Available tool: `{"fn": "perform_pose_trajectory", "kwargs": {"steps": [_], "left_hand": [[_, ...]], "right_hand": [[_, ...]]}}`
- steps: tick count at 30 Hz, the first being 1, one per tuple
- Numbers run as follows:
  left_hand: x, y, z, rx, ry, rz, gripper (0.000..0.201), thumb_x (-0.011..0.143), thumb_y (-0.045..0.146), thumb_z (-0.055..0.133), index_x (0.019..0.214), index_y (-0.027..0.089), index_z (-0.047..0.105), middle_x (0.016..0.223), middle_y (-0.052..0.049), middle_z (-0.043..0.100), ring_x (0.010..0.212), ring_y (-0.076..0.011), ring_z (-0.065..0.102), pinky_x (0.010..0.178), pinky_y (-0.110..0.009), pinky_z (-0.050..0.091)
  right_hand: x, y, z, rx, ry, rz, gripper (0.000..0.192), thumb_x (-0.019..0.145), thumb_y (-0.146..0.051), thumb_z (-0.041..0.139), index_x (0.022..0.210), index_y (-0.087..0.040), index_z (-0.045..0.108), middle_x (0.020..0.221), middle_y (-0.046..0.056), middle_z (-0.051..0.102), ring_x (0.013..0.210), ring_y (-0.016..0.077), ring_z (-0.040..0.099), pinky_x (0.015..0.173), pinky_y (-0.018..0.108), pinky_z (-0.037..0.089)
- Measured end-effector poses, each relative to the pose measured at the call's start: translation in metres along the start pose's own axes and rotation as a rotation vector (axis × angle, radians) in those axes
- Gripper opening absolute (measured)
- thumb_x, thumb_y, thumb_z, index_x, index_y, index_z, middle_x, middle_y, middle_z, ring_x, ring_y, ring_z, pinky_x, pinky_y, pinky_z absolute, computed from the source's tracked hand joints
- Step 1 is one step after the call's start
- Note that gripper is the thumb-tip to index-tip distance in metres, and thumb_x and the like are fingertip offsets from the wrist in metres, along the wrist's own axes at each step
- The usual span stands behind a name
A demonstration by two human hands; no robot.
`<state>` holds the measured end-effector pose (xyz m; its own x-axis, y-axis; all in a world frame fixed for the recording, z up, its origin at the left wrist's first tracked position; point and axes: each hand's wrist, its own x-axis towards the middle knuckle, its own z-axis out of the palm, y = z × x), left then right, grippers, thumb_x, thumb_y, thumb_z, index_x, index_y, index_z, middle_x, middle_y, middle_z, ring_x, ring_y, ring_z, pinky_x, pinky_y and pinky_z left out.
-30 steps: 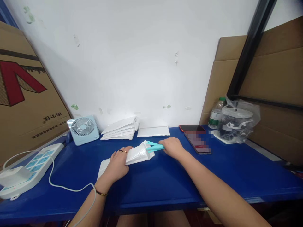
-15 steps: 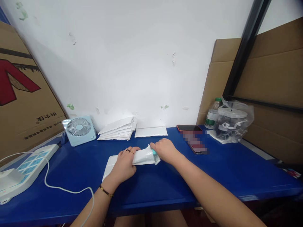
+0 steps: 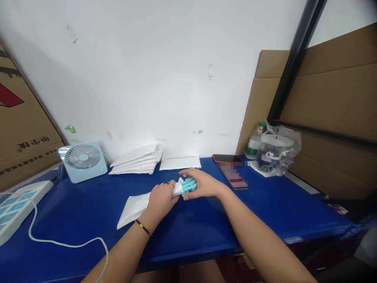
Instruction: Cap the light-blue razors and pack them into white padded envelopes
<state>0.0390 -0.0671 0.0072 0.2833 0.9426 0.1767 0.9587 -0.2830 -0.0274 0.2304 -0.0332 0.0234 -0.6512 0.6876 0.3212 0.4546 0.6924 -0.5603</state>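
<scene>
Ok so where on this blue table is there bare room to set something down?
Bare blue table lies right of the right hand, in front of the phone and bagged container. Another patch lies between the white cable and the padded envelope. The back edge is crowded: fan, envelope stack, bottle.

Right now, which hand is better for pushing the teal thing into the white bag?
Probably the right hand: it already grips the teal item at the bag's mouth, while the left hand pins the white padded bag.
</scene>
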Motion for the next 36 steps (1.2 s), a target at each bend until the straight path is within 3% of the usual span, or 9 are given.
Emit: {"fn": "perform_pose_trajectory", "kwargs": {"steps": [5,10,13,17,21,25,28,31,36], "left_hand": [[0.003,0.002,0.002,-0.046,0.049,0.028,0.018,0.076,0.028,0.051,0.091,0.020,0.049,0.082,-0.006,0.064,0.082,-0.0243,0.060,0.067,-0.031,0.038],[0.001,0.003,0.005,-0.097,0.083,0.072,0.036,0.066,0.029,0.058,0.099,0.018,0.050,0.092,-0.009,0.063,0.091,-0.0262,0.057,0.075,-0.034,0.036],[-0.004,0.001,0.001,-0.156,0.087,0.170,0.045,0.062,0.029,0.061,0.104,0.020,0.049,0.096,-0.007,0.062,0.094,-0.0252,0.055,0.083,-0.036,0.033],[-0.010,-0.002,-0.007,-0.265,0.023,0.326,0.058,0.057,0.024,0.064,0.113,0.025,0.048,0.107,-0.004,0.060,0.102,-0.0237,0.052,0.098,-0.039,0.023],[-0.024,-0.014,-0.018,-0.300,-0.117,0.458,0.071,0.055,0.013,0.062,0.120,0.035,0.045,0.126,0.000,0.052,0.124,-0.0248,0.037,0.107,-0.045,0.010],[-0.059,-0.036,-0.023,-0.349,-0.164,0.347,0.084,0.060,0.005,0.052,0.134,0.037,0.031,0.141,0.000,0.038,0.133,-0.0230,0.025,0.109,-0.047,0.013],[-0.087,-0.040,-0.014,-0.480,-0.099,0.232,0.070,0.070,0.013,0.053,0.134,0.034,0.033,0.141,-0.001,0.036,0.131,-0.0200,0.030,0.107,-0.039,0.025],[-0.097,-0.029,0.002,-0.504,-0.009,0.107,0.067,0.070,0.037,0.063,0.131,0.029,0.039,0.144,-0.005,0.032,0.132,-0.0253,0.028,0.107,-0.042,0.028],[-0.085,-0.011,0.017,-0.378,-0.024,-0.043,0.055,0.074,0.037,0.059,0.127,0.025,0.046,0.138,-0.008,0.042,0.116,-0.0267,0.049,0.093,-0.039,0.042]], "right_hand": [[0.013,-0.001,0.027,0.537,0.270,0.180,0.054,0.090,-0.056,0.022,0.124,-0.027,0.050,0.128,0.005,0.050,0.118,0.0211,0.045,0.100,0.040,0.034],[0.026,-0.015,0.056,0.476,0.286,0.221,0.057,0.088,-0.057,0.029,0.135,-0.025,0.038,0.143,0.004,0.034,0.135,0.0190,0.020,0.111,0.039,0.013],[0.022,-0.008,0.038,0.430,0.298,0.192,0.046,0.090,-0.047,0.035,0.126,-0.023,0.050,0.137,0.005,0.042,0.130,0.0190,0.030,0.109,0.038,0.018],[0.006,0.012,0.005,0.495,-0.050,0.235,0.032,0.079,-0.035,0.056,0.105,-0.018,0.063,0.098,0.006,0.065,0.088,0.0165,0.060,0.082,0.033,0.046],[-0.019,0.008,0.000,0.532,-0.361,0.359,0.026,0.069,-0.032,0.066,0.086,-0.011,0.065,0.063,0.001,0.063,0.057,0.0118,0.060,0.055,0.023,0.048],[-0.045,-0.014,0.009,0.370,-0.354,0.357,0.026,0.073,-0.037,0.062,0.080,-0.012,0.065,0.061,0.001,0.061,0.054,0.0119,0.059,0.051,0.021,0.046],[-0.053,-0.028,0.015,0.197,-0.104,0.167,0.034,0.068,-0.037,0.068,0.095,-0.017,0.064,0.091,0.006,0.063,0.081,0.0162,0.060,0.069,0.026,0.048],[-0.049,-0.035,0.027,0.108,-0.092,0.015,0.060,0.057,-0.034,0.077,0.113,-0.024,0.059,0.123,0.007,0.049,0.110,0.0215,0.050,0.090,0.032,0.042],[-0.037,-0.034,0.051,-0.014,-0.046,-0.001,0.035,0.069,-0.027,0.069,0.104,-0.021,0.063,0.105,0.006,0.058,0.092,0.0176,0.057,0.079,0.028,0.045]]}}
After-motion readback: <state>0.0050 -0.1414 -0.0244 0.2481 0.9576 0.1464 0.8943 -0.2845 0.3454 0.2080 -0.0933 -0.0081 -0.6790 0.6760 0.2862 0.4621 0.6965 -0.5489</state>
